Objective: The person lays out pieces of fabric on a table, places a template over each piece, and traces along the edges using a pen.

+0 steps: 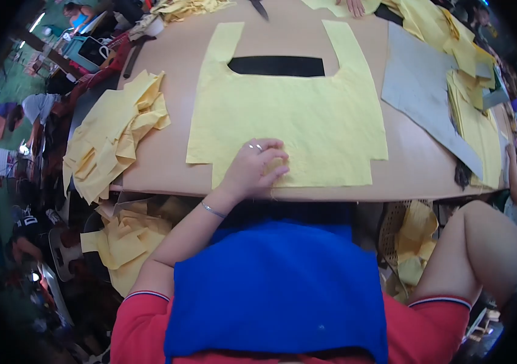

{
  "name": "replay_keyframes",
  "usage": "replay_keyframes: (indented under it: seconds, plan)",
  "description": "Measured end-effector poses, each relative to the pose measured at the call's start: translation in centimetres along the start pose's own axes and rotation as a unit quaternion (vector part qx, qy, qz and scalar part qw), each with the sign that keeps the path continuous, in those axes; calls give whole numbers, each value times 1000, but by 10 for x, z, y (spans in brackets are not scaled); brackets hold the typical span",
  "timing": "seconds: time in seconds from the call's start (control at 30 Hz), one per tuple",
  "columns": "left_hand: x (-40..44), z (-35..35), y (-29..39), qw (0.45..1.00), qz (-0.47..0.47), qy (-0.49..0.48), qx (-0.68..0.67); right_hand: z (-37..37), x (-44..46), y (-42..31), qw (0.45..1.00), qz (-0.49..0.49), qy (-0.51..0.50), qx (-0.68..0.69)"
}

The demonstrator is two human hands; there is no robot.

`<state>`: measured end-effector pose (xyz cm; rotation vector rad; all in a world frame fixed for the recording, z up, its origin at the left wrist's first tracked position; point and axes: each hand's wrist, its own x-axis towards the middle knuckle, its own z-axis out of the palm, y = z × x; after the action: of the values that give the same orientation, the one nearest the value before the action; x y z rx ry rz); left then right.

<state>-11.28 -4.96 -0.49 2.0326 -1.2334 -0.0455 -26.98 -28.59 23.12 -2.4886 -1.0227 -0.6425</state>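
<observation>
My left hand (259, 165) rests near the lower edge of a yellow fabric piece (289, 115). Its fingers are loosely curled with gaps between them, and nothing shows in its grasp. Two long straps extend from the fabric toward the far side, and a black rectangle (279, 66) shows between them. The piece lies flat on the tan table (164, 130). My right arm is bent at the right, but my right hand is out of sight.
Crumpled yellow fabric (119, 130) lies at the left. A grey sheet (422, 85) and yellow pieces (477, 127) are at the right. Another person's hand (352, 7) is at the far edge, near a dark pointed tool (259, 8). More fabric (134, 242) sits below the table.
</observation>
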Motion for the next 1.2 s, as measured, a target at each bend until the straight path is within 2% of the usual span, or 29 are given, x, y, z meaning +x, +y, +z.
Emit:
replay_keyframes:
  seconds: [0.6, 1.0, 1.1, 1.2]
  plan:
    - [-2, 2, -4, 999, 41, 31, 7, -30, -25, 2, 999, 29, 15, -7]
    - [-5, 4, -3, 998, 45, 30, 13, -43, -47, 7, 995, 41, 79, -49]
    - [-8, 1, -3, 999, 29, 10, 23, -57, -54, 12, 988, 38, 129, -81]
    - [-5, -2, -1, 998, 35, -4, 61, -89, -71, 14, 956, 49, 245, -155]
